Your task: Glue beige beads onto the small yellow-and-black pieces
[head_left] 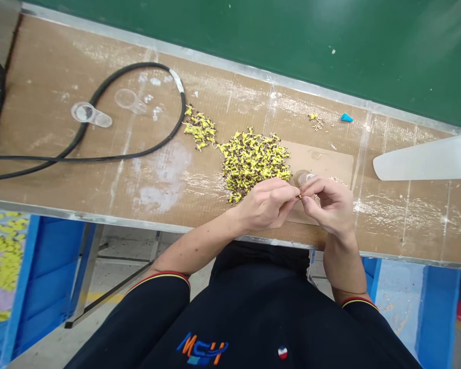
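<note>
My left hand (269,203) and my right hand (329,204) meet over the front of the table, fingertips almost touching. Between them they pinch a tiny yellow-and-dark piece (299,197), mostly hidden by the fingers. A large heap of small yellow-and-dark-brown pieces (255,161) lies just beyond my left hand. Behind the fingertips stands a small clear round container (304,177), partly covered by my right hand. Under my hands is a flat cardboard sheet (330,156), with small pale bits by my right knuckles.
A smaller pile of similar pieces (200,129) lies left of the heap. A black cable (138,155) loops across the left, near two clear plastic scoops (94,115). At the right are a blue cone-shaped piece (346,118) and a long white plastic object (426,158). Blue bins (49,266) stand below the table.
</note>
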